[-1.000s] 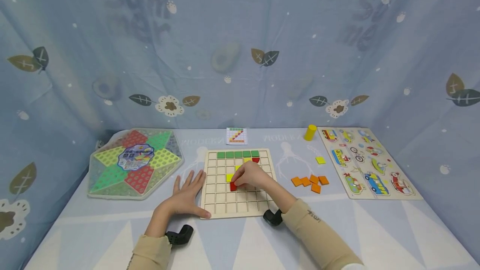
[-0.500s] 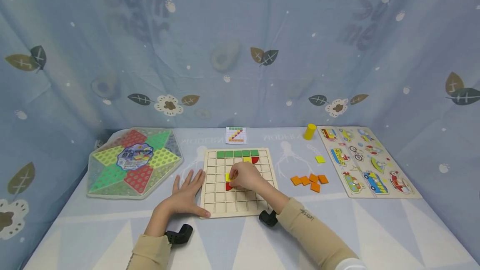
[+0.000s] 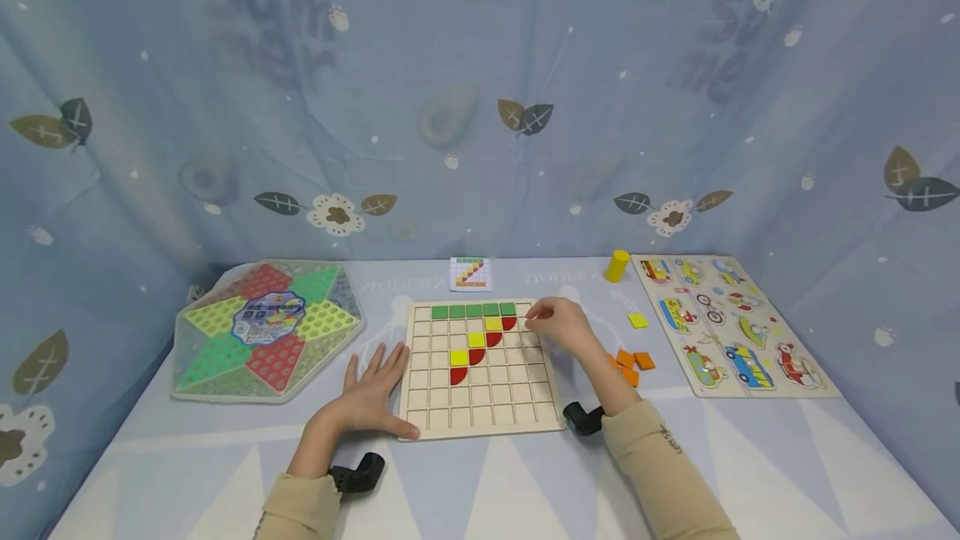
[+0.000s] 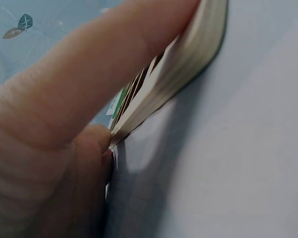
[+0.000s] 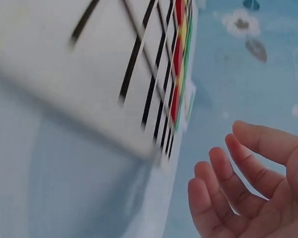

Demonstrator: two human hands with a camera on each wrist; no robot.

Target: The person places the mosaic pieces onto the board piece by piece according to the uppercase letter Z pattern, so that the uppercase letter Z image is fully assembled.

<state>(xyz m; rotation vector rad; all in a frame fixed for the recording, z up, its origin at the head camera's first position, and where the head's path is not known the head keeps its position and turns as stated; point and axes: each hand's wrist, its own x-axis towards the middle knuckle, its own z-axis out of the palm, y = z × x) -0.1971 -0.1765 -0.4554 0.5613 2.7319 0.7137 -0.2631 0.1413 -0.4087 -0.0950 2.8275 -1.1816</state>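
Observation:
A wooden grid board [image 3: 480,407] lies in the middle of the table. Green square tiles [image 3: 474,311] line its back row. Below them a diagonal of yellow squares [image 3: 477,341] and red quarter-round tiles [image 3: 458,375] steps down to the left. My left hand [image 3: 369,398] is spread flat at the board's left edge, thumb at its front corner; in the left wrist view the thumb [image 4: 89,64] lies along the board's side. My right hand [image 3: 564,326] is over the board's right edge. The right wrist view shows its fingers [image 5: 228,173] loosely bent, with nothing between them.
Orange square tiles [image 3: 643,361] and one yellow tile [image 3: 637,321] lie right of the board. A yellow cylinder [image 3: 617,266] and a vehicle puzzle board [image 3: 731,332] stand and lie farther right. A pattern card [image 3: 471,274] is behind, a hexagonal game box [image 3: 270,327] at left.
My right hand has let go of the red tile at the diagonal's lower left and moved right to the board's edge. The left hand has stayed in place.

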